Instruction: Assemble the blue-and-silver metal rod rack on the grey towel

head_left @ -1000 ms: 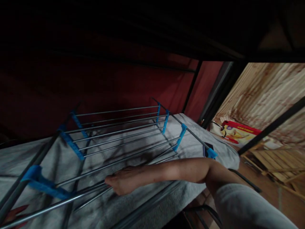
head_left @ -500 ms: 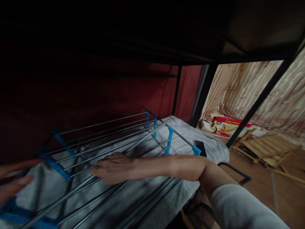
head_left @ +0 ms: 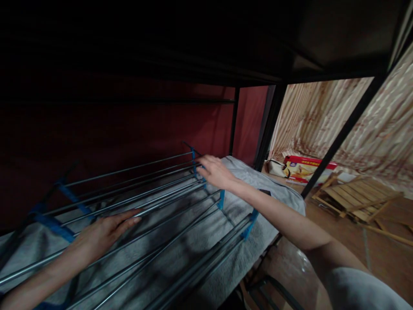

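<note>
Steel rods of a blue-jointed drying rack (head_left: 151,215) lie folded on the grey blanket (head_left: 267,193), lower centre. Left hand (head_left: 103,232) rests flat, fingers spread, on the near rods; right hand (head_left: 214,171), farther up at centre, curls over the far blue joint (head_left: 194,160). Judging by this, the rack is being positioned; lifting it calls for firm grips at both ends.

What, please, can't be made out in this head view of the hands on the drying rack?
- Right hand: fingertips hidden behind the rack rods, so its grip is unclear.
- Left hand: whether it grasps a rod or lies flat.
- Phone: mostly covered by the right forearm.
- Space under the upper bunk: too dark.
- Red box: print too small.
</note>
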Demonstrator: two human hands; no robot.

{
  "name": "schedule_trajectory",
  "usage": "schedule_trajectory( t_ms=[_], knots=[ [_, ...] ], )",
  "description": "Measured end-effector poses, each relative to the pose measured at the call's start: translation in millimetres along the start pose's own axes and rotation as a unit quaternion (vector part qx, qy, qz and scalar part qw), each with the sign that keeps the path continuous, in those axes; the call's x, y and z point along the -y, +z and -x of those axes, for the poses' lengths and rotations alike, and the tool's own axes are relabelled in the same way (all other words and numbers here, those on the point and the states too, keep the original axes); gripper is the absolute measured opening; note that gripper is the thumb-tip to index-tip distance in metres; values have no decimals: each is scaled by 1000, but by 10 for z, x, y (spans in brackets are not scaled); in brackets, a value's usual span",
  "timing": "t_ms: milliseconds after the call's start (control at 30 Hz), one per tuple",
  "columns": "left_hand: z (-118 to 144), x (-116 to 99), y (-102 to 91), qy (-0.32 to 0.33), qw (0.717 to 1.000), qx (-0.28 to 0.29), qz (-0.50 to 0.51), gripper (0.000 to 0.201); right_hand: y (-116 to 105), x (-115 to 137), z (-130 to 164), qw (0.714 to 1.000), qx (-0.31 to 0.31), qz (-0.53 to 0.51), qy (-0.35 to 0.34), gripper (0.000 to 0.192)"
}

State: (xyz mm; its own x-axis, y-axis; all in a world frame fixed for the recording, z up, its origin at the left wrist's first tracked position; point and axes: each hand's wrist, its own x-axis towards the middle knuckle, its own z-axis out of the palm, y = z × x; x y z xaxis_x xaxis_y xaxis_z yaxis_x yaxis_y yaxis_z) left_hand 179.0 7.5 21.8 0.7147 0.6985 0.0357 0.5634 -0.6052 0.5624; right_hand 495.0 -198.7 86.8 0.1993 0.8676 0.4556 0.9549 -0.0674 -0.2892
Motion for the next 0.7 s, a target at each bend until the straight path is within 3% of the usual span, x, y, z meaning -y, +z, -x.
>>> schedule_trajectory(
  t_ms=[100,200,367,700],
  knots=[
    [12,155,79,6,1000,11,-9,52,-71,-671,138,969,-76,-107,209,39],
    [29,278,176,9,998,30,-50,61,74,-1091,312,926,-49,-210,308,37],
    [77,388,138,15,994,61,-86,69,382,-1233,476,900,28,-339,273,32],
    [153,431,111,11,990,56,-126,54,569,-1400,397,884,37,-387,260,27]
  ],
)
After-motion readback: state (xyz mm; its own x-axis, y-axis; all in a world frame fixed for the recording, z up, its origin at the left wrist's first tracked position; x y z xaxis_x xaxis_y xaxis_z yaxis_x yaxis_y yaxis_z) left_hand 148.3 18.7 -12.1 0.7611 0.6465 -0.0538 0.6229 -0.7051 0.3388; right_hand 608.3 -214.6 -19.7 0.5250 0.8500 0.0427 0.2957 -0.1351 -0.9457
